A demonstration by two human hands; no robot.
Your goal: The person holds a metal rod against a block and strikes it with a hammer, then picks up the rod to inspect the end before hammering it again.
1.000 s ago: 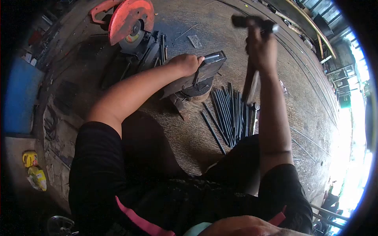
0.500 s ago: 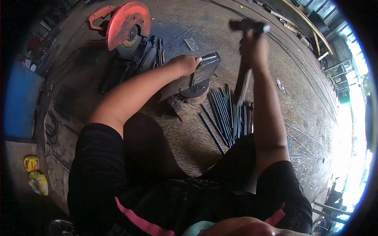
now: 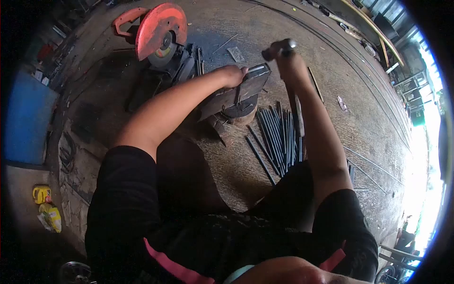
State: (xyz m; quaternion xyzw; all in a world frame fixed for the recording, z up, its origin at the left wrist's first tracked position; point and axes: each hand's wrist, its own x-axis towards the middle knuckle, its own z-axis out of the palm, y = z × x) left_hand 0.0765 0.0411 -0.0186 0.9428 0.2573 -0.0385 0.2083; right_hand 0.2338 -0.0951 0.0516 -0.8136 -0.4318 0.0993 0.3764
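In the head view, the red cut-off saw (image 3: pixel 161 35) stands on the floor beyond the left forearm, its round guard raised above the disc. A small flat packet (image 3: pixel 235 54) lies near it, and long thin rods (image 3: pixel 371 171) stretch over the floor at the right. A fan of dark rods (image 3: pixel 272 135) lies between the person's knees and the wooden stump (image 3: pixel 244 119); the hammer's handle and the right forearm cover its right edge. A yellow container (image 3: pixel 41 194) sits far off at the left.

The left hand (image 3: pixel 231 75) is closed round a grey rod (image 3: pixel 257 68), laid along the top of the metal block (image 3: pixel 246 90) over the stump; the rod's bright end shows just past the fingers, the rest hidden beneath them. The right hand (image 3: pixel 291 66) is clenched on the hammer (image 3: pixel 274 49), whose head hangs near the block's far end, apart from the rod.
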